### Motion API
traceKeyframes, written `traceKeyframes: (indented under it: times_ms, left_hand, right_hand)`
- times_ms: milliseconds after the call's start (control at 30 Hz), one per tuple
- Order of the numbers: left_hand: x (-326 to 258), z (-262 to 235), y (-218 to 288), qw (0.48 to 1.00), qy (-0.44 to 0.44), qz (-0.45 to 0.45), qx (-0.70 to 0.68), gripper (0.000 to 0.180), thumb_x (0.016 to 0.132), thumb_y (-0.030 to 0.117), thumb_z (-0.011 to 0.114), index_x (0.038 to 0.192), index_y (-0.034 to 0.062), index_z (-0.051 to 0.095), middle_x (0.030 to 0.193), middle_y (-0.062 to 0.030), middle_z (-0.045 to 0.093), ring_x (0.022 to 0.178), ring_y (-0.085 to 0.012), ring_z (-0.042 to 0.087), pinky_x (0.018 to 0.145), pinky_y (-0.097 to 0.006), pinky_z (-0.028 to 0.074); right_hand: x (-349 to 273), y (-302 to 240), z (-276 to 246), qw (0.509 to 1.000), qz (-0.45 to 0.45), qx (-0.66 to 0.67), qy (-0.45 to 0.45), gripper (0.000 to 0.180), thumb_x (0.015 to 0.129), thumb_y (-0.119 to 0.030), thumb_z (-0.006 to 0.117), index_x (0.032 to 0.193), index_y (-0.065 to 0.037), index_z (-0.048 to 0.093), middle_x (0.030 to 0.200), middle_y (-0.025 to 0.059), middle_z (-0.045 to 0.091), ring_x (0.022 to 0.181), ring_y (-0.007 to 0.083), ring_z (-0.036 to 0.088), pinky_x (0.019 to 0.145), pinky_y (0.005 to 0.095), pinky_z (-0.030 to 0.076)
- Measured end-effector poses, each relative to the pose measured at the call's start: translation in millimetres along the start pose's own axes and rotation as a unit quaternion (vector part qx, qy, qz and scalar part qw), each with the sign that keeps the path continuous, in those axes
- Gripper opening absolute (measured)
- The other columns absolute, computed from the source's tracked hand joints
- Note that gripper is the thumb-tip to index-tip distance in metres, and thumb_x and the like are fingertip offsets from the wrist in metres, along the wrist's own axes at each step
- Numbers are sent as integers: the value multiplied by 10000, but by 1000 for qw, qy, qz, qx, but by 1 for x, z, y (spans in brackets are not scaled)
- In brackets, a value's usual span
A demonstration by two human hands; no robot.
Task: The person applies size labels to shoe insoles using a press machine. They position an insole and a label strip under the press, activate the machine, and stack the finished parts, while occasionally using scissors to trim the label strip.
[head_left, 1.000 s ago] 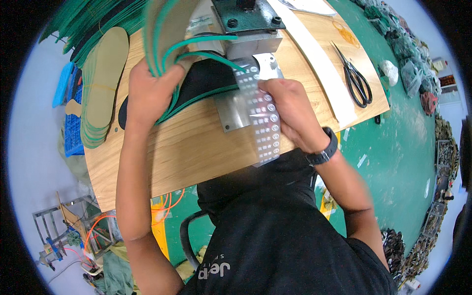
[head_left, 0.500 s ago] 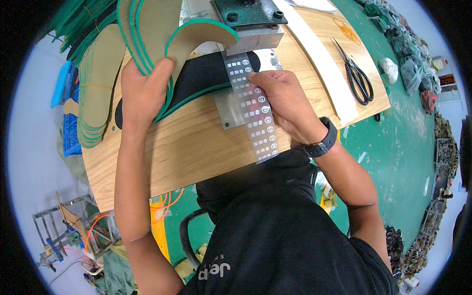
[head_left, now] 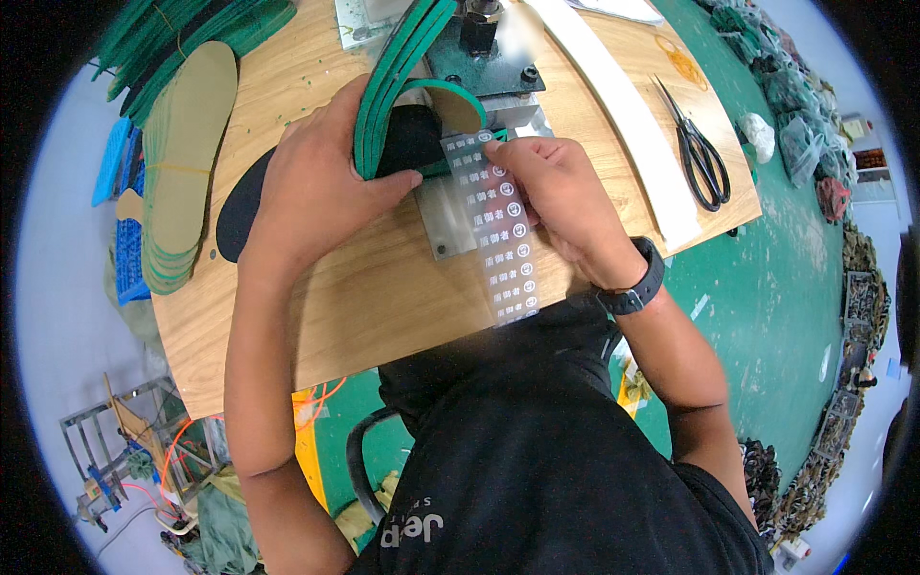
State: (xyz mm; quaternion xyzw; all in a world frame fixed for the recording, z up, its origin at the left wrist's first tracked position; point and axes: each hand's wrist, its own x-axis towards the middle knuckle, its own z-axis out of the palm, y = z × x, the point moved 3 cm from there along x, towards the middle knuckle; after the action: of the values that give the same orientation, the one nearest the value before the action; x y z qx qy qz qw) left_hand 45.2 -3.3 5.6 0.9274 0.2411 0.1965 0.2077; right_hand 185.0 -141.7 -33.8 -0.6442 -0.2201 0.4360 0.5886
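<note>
A wooden table (head_left: 383, 297) filled the middle of the frame, tilted so its far edge ran toward the upper right. At its top centre stood a dark metal press (head_left: 484, 53) above a grey plate (head_left: 443, 216). A pile of tan insoles (head_left: 187, 158) with green edges lay at the upper left, long axes running up and down the frame.

The left hand (head_left: 321, 187) came in from the lower left with the forearm nearly upright, fingers curled shut around a bundle of green-edged insoles (head_left: 398, 81) standing on edge, long axis slanting from centre toward the top. The right hand (head_left: 556, 196), with a black watch (head_left: 632, 287) on the wrist, pinched the upper end of a clear sticker strip (head_left: 498, 230); the strip ran lengthwise from the press down toward the near table edge. Black scissors (head_left: 698, 149) lay at the upper right, tips pointing up.
</note>
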Motion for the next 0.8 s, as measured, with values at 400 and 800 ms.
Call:
traceKeyframes:
  times_ms: [400, 800]
  left_hand:
    - [-1, -8, -11, 989, 42, -80, -113, 245, 711, 134, 630, 910, -7, 604, 659, -117, 581, 623, -205, 565, 646, -323, 476]
    - [-4, -15, -32, 944, 185, -83, -260, 126, 723, 106, 605, 692, 2, 542, 619, 15, 523, 583, -72, 439, 568, -261, 408]
  right_hand:
    - [-25, 1, -16, 994, 29, 103, 19, 174, 841, -89, 546, 753, 51, 601, 632, 92, 593, 502, 181, 617, 391, 254, 463]
    - [1, 3, -3, 998, 29, 19, -42, 234, 884, -126, 532, 740, 48, 589, 639, 112, 609, 501, 160, 601, 418, 246, 471]
